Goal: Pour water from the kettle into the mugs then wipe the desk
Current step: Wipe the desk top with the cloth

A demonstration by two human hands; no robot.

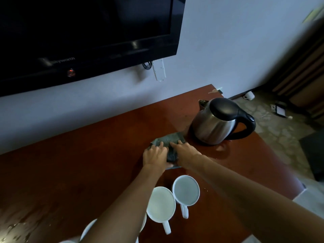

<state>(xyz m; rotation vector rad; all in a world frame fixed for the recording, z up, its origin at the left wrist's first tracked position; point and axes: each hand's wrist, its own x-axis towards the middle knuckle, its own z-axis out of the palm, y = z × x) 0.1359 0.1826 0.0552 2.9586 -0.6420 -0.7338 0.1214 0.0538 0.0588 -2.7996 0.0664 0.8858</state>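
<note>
Head view, reading left to right: a patch of spilled water [15, 227] glistens at the near left corner of the desk [78, 163], well apart from where the wiping is going on. Near the middle, the left hand [155, 157] and right hand [185, 153] lie side by side on a grey-green cloth [168, 141], fingers spread fairly flat and pressing it onto the wood rather than gripping it; whether any fingertips curl under a fold I cannot tell. Below them two white mugs [185, 190] stand touching, handles toward the person, both apparently holding water, with more mugs partly hidden under the left forearm. To the right the steel kettle [215, 123] sits upright on its base, just beyond the cloth. Pouring looks finished, so wiping is the step in hand. To do it well, I judge, keep even downward pressure, sweep in overlapping passes, steer clear of the full mugs, skirt the kettle base, and work back to that wet left corner.
</note>
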